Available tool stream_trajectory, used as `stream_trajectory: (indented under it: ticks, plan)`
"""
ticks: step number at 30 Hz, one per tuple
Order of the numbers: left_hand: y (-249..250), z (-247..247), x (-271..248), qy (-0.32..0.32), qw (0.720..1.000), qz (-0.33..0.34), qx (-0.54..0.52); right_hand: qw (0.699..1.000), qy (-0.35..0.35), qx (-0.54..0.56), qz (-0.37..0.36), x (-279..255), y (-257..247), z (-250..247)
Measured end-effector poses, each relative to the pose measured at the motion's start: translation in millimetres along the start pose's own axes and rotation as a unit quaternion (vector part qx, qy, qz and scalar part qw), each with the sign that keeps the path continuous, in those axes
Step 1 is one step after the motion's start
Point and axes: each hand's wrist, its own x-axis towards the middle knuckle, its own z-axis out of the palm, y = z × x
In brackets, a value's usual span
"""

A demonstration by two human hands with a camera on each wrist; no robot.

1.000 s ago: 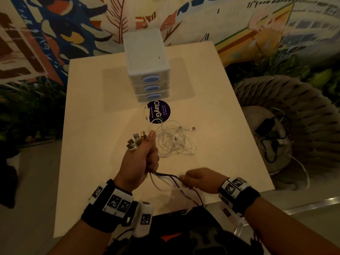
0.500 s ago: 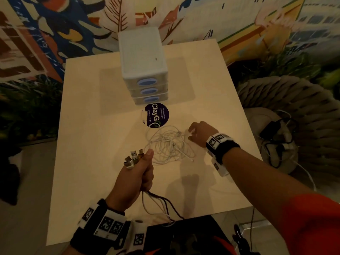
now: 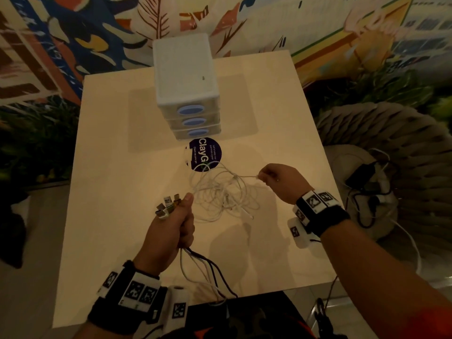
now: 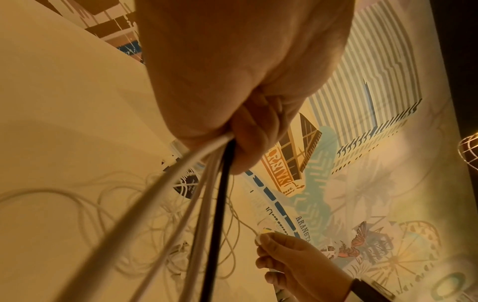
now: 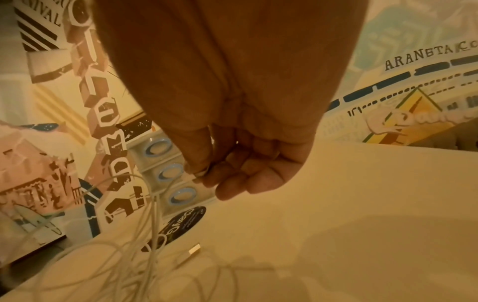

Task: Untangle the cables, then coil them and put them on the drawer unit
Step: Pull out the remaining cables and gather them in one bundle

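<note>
Head, left-wrist and right-wrist views: cable ends gathered, one strand being drawn out

Head view: the left hand (image 3: pixel 171 231) is clenched round a bundle of cables (image 3: pixel 203 270), plugs (image 3: pixel 168 204) fanned above the fist and the black and white tails trailing off the near table (image 3: pixel 110 192) edge. Holding the ends together appears meant to anchor the sorted ones. The right hand (image 3: pixel 281 182) pinches the end of a white strand (image 3: pixel 244 176), raised clear of the white tangle (image 3: pixel 220 196) lying on the table between the hands, near a round sticker (image 3: pixel 205 152). The drawer unit (image 3: pixel 186 86) stands beyond; nothing lies on top, so coiling is judged not begun.

Left wrist view: the fingers (image 4: pixel 256 130) wrap the cables tightly; three pale leads and one black run toward the lens.

Right wrist view: thumb and forefinger nip the white strand's tip; remaining fingers (image 5: pixel 245 183) curl loosely. A loose connector (image 5: pixel 194 249) rests on the table.
</note>
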Motion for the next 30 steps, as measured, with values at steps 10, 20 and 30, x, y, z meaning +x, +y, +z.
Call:
stream_trajectory:
  ticks: [10,20,30]
  plan:
    - [-8,10,33,0.023,0.994,0.03,0.105,0.994,-0.028,0.079,-0.067,-26,-7,-5]
    - [-22,29,65,0.027,0.98,-0.044,0.19,0.985,-0.084,0.13,-0.079,-36,-21,8]
    - [-17,35,55,0.084,0.979,0.018,0.184,0.99,-0.046,0.126,-0.039,-32,-17,12]
